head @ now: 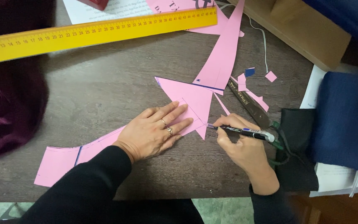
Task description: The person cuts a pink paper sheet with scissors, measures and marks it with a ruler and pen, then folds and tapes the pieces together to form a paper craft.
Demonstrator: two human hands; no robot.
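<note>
**Kid:** Two hands are busy in the head view. What are they doing?

**Helper:** The left hand [156,130] lies flat with its fingers spread, pressing down on the pink paper shape [187,101] near the middle of the table [104,89]. The right hand [241,143] has its fingers pinched together around a black pen [245,132]. The pen tip touches the paper's lower point.

**Kid:** Is the drawing done?

**Helper:** I think only partly. Thin lines already show on the pointed part, and some edges have dark blue marks. The pen is on the paper, so the marking looks unfinished. The long pink strip [67,157] running toward the near left corner looks mostly plain.

**Kid:** Has anything been cut?

**Helper:** It looks so. Small pink scraps [251,93] lie just past the right hand, beside the scissors [249,105]. Another long pink piece [224,54] reaches toward the far edge.

**Kid:** What else is there?

**Helper:** A yellow ruler [88,35] lies along the far edge, well apart from both hands. Blue cloth [344,120] and black cloth [297,145] sit at the right edge. Something dark purple [5,95] sits at the left edge.
</note>
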